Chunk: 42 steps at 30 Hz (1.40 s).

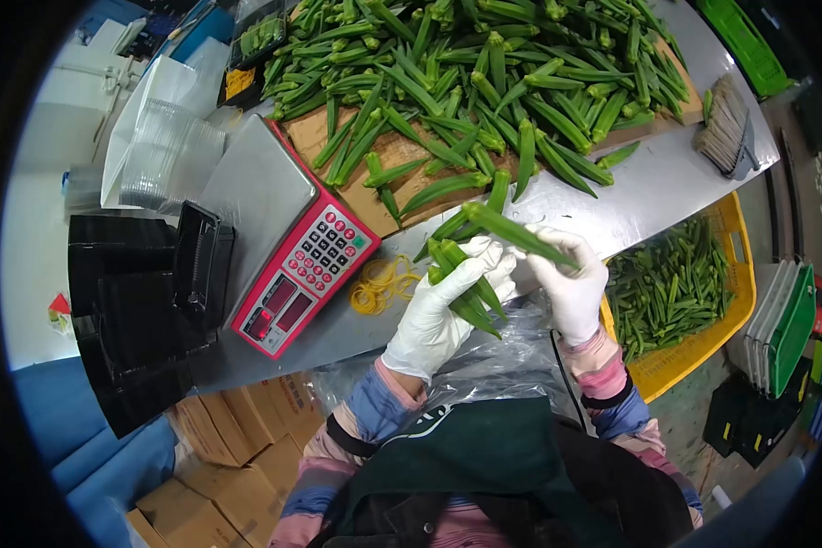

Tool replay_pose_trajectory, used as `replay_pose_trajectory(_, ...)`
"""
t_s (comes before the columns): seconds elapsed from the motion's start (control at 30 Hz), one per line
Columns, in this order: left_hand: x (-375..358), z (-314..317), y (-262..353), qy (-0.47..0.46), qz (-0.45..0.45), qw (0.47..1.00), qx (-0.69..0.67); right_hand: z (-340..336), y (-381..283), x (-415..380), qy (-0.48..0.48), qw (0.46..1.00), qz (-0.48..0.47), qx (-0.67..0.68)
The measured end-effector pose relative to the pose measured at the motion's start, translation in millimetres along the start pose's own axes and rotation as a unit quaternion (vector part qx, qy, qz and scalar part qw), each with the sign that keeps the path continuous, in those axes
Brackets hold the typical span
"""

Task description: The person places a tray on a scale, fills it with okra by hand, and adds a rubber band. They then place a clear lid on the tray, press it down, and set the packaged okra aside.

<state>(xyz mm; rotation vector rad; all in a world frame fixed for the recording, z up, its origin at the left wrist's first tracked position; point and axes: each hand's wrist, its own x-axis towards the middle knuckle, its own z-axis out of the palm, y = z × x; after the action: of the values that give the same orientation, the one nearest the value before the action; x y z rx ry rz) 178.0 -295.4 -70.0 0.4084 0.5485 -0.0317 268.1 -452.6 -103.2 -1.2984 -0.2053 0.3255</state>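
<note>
White gloves cover both hands, which are close together over the front edge of the metal table. Several green okra pods are gripped in my left hand, their ends sticking out past the fingers. A single long okra pod slants between the hands, with the fingers of my right hand closed on its lower right end. Beyond the hands, a large heap of okra covers a brown board. Yellow rubber bands lie just left of my left hand.
A red scale with a metal plate stands left, beside black trays and clear lids. A yellow crate of okra is at the right below the table. A brush lies at the table's right end. Cardboard boxes are lower left.
</note>
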Motion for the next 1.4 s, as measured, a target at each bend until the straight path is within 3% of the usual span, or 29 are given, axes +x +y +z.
replay_pose_trajectory(0.03,1,2,1,-0.001,0.001,1.000,-0.001,5,-1,-6,-0.006,1.000,-0.016,-0.026)
replay_pose_trajectory(0.1,0,-1,2,-0.003,0.017,1.000,-0.002,7,4,-8,-0.082,0.979,-0.135,-0.131)
replay_pose_trajectory(0.13,1,-6,1,-0.005,0.032,0.999,-0.001,9,4,-11,-0.135,0.960,-0.150,-0.194)
replay_pose_trajectory(0.17,3,-12,0,-0.007,0.047,0.999,-0.001,9,2,-9,-0.171,0.908,-0.238,-0.299)
replay_pose_trajectory(0.23,2,-18,5,0.047,0.062,0.997,-0.006,9,10,0,-0.189,0.872,-0.301,-0.337)
replay_pose_trajectory(0.3,-6,-26,17,0.102,0.043,0.993,-0.028,9,12,16,-0.123,0.858,-0.328,-0.376)
replay_pose_trajectory(0.33,-10,-28,20,0.084,0.052,0.995,-0.030,8,14,24,-0.103,0.822,-0.321,-0.458)
replay_pose_trajectory(0.43,-20,-35,23,0.074,0.035,0.996,-0.019,19,30,47,-0.160,0.813,-0.277,-0.487)
replay_pose_trajectory(0.47,-22,-38,23,0.068,0.024,0.997,-0.021,23,31,51,-0.159,0.768,-0.278,-0.554)
replay_pose_trajectory(0.57,-27,-34,21,0.102,0.019,0.994,-0.030,20,29,61,-0.163,0.773,-0.265,-0.552)
replay_pose_trajectory(0.6,-29,-36,20,0.103,0.015,0.994,-0.041,16,26,61,-0.144,0.781,-0.274,-0.543)
replay_pose_trajectory(0.7,-28,-35,20,0.104,0.011,0.994,-0.009,4,17,50,-0.072,0.875,-0.249,-0.410)
replay_pose_trajectory(0.73,-28,-35,19,0.094,0.007,0.995,-0.010,1,10,50,-0.043,0.870,-0.324,-0.369)
replay_pose_trajectory(0.77,-28,-34,18,0.084,0.003,0.996,-0.010,0,2,45,-0.015,0.891,-0.329,-0.314)
replay_pose_trajectory(0.8,-27,-34,17,0.072,-0.001,0.997,-0.011,0,1,36,0.005,0.966,-0.207,-0.158)
replay_pose_trajectory(0.83,-26,-33,15,0.062,-0.005,0.998,-0.007,-2,-1,28,0.024,0.997,-0.075,0.007)
replay_pose_trajectory(0.87,-25,-33,13,0.053,-0.007,0.999,-0.002,-8,-9,26,-0.001,0.998,-0.018,0.054)
replay_pose_trajectory(1.0,-23,-32,9,0.033,-0.013,0.999,0.012,-11,-1,12,0.012,0.985,0.030,0.172)
replay_pose_trajectory(1.4,-23,-20,8,0.065,0.013,0.998,0.004,10,9,-7,-0.021,0.993,0.014,0.116)
